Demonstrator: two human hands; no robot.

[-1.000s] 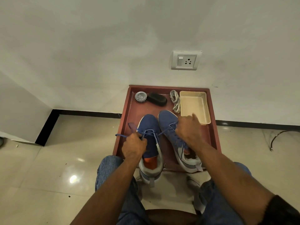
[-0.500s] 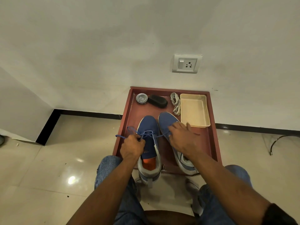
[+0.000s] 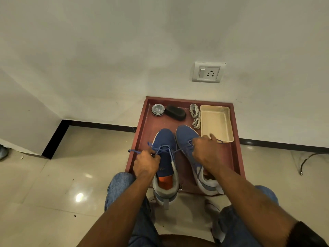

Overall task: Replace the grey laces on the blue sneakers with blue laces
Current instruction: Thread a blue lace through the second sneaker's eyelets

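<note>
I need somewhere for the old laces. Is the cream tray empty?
Empty: the cream tray shows only its bare bottom; the grey laces lie beside it.

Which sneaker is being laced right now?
The left sneaker, the one with the orange insole showing. Both hands pull the blue lace crossing its eyelets: left hand beside it, right hand over the right sneaker.

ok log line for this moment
step: lacing left blue sneaker | left hand: grips blue lace | right hand: pulls other end
</note>
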